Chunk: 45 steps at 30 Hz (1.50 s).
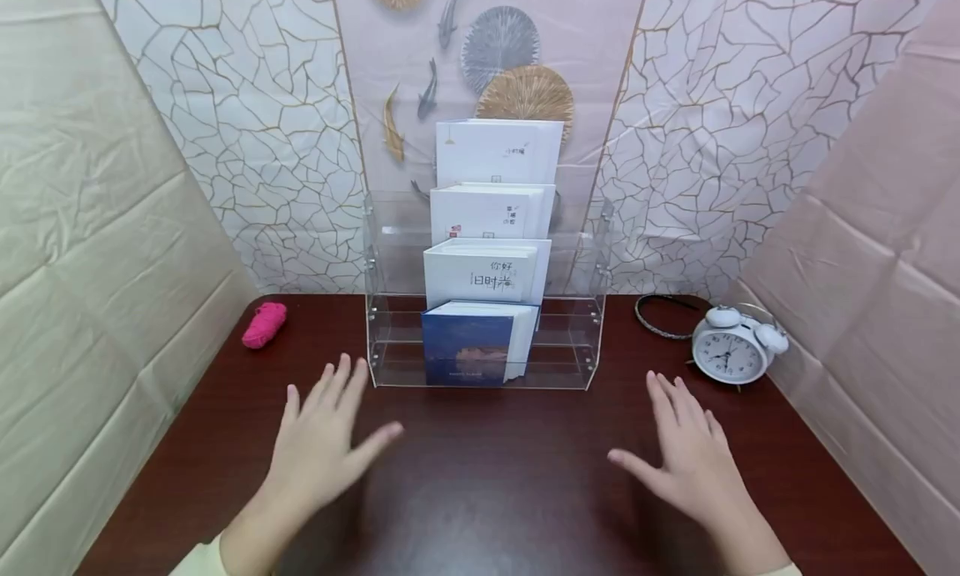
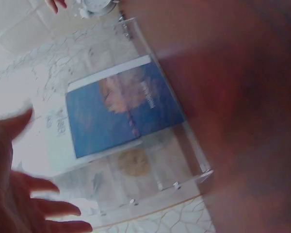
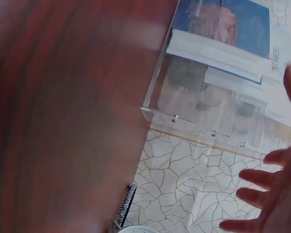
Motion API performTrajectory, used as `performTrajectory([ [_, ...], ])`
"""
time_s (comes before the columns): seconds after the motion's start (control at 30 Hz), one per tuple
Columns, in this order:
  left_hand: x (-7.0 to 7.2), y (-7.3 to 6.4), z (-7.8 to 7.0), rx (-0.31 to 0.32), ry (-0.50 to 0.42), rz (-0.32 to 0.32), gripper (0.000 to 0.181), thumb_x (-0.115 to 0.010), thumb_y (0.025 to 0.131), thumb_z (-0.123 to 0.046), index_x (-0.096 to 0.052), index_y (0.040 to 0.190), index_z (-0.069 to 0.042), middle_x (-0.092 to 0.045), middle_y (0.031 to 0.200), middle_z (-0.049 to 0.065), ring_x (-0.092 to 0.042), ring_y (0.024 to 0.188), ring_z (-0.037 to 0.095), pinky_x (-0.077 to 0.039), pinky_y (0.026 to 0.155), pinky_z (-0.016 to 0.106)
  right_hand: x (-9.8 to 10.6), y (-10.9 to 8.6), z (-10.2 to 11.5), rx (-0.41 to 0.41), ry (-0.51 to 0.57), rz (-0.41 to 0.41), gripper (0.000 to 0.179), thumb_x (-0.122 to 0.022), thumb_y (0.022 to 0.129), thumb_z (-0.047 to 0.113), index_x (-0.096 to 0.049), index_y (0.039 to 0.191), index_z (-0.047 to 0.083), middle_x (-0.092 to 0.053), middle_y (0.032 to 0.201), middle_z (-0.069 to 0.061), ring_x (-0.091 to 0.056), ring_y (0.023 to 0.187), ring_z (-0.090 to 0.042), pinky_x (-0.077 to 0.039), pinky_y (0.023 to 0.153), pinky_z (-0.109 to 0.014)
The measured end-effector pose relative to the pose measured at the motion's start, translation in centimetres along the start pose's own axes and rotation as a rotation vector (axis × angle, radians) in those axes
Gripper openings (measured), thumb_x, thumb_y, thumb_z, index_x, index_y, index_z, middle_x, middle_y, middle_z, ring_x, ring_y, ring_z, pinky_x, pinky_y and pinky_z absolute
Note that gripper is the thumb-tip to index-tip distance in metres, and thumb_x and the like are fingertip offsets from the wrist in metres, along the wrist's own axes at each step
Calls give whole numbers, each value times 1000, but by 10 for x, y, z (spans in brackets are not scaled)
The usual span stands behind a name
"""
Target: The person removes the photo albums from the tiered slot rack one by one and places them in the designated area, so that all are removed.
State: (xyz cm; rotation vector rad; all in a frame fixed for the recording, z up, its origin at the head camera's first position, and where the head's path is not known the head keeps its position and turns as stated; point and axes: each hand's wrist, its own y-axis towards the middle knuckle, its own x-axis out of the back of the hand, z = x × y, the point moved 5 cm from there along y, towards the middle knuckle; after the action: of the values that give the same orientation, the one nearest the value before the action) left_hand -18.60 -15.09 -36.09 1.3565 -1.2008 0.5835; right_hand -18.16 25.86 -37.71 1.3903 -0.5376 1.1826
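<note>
Both empty and spread wide: left hand [image 1: 318,443], nearer, with the blue rectangular hardcover book [image 1: 467,344] ahead to its right; right hand [image 1: 690,455], farther, with it ahead-left.

Bright, fairly even light filled the head view. A soft, pale glare lay on the near middle of the dark table [image 1: 480,484], and dim, smeared shadows spread beneath the left hand [image 1: 318,443] and right hand [image 1: 693,468]. The left drape [image 1: 90,251] looked yellowish, the right drape [image 1: 862,226] pinker; both leaned outward, as through a wide lens. Thin glints ran along the clear rack [image 1: 602,326]. The clock [image 1: 727,355] was readable, while lettering on the farthest white book [image 1: 480,155] was soft. The left wrist view was hazy and blurred, its pale areas washed out; the right wrist view was crisper, the right hand soft-edged, a faint sheen crossing the table.
</note>
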Motion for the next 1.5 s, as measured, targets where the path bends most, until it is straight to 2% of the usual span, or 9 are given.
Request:
performTrajectory([
  [0.2,26,42,26,46,-372,-335,60,-60,90,-20,-37,141,0,-40,142,17,-38,126,37,-30,101,53,12,23,-10,-15,293,-197,53,-73,80,18,-52,126,3,-61,114,-13,-56,103,-26,-42,87,-29],
  [0.3,23,67,43,89,-557,-398,60,-59,90,-11,-35,145,-7,-38,144,13,-38,128,33,-34,99,53,7,41,-14,-89,515,-216,34,-67,86,11,-58,118,4,-66,104,-12,-61,93,-14,-42,80,-12],
  [0.4,0,88,60,208,-718,-326,66,-60,90,-14,-28,148,-11,-34,146,14,-36,129,34,-36,97,54,-3,60,-13,-171,716,-200,26,-62,90,9,-59,114,0,-66,101,-17,-62,87,-7,-46,75,-13],
  [0.5,-35,103,75,352,-818,-168,75,-60,91,-19,-15,150,-7,-27,148,21,-31,131,39,-31,102,50,-14,79,-5,-215,828,-169,25,-60,90,7,-58,111,-7,-63,102,-24,-61,88,-6,-46,76,-14],
  [0.67,-84,111,87,505,-920,47,86,-61,90,-20,-1,147,5,-17,148,30,-24,132,44,-24,107,45,-44,104,-3,-254,858,-101,32,-62,91,16,-56,110,-9,-62,104,-22,-60,91,-9,-46,78,-15],
  [0.87,-117,113,88,565,-1022,137,77,-61,89,-15,-12,142,12,-27,142,33,-33,129,40,-33,102,46,-77,126,-3,-286,788,-35,38,-67,86,31,-59,109,1,-63,103,-13,-60,93,-24,-48,77,-27],
  [1.0,-127,116,87,548,-985,158,61,-57,89,-8,-26,136,14,-41,132,33,-47,117,37,-46,88,44,-91,136,8,-295,778,-20,38,-72,82,32,-60,103,3,-64,96,-12,-61,86,-24,-49,73,-32],
  [1.3,-129,122,94,424,-608,178,46,-48,82,-5,-45,125,10,-56,117,28,-50,112,39,-41,92,48,-105,144,27,-293,793,-20,39,-81,73,29,-60,96,5,-66,91,-10,-63,83,-21,-51,69,-33],
  [1.5,-128,121,97,350,-568,186,40,-47,79,-3,-55,117,9,-61,111,25,-51,107,38,-42,89,49,-121,145,42,-234,733,-36,54,-86,64,30,-54,102,10,-66,84,-6,-60,70,-21,-48,58,-30],
])
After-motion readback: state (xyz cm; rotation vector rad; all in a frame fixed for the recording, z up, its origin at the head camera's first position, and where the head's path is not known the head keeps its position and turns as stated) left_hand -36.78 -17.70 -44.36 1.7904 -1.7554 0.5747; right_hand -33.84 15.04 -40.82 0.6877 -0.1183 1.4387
